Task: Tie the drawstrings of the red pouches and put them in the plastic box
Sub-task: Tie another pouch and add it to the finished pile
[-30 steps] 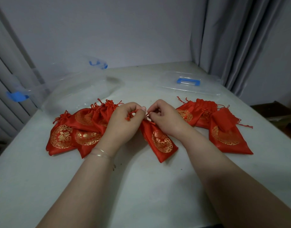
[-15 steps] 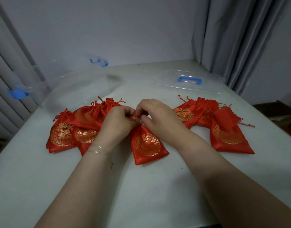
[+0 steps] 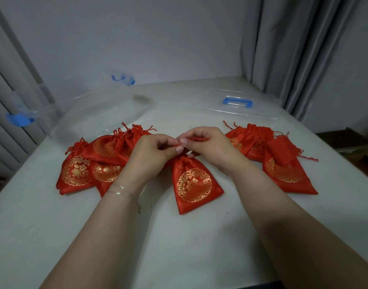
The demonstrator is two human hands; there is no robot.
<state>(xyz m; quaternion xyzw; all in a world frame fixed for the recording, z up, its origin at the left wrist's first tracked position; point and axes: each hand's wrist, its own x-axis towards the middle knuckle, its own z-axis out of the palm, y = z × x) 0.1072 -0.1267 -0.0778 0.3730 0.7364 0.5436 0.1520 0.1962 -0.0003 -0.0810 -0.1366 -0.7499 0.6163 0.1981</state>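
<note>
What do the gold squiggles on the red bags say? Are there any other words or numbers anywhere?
Left pouch: a gold character inside a round pattern, likely "囍", too blurred to be sure.
Middle pouch: gold round emblem, too blurred to read.
Right pouch: gold emblem, partly covered, unreadable.
Plastic box and lid: no words or numbers visible.

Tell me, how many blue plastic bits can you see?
3. One blue plastic clip on the clear plastic box's left end, another clip on its far end, and a blue handle on the clear flat lid at right. Others may be hidden.
</note>
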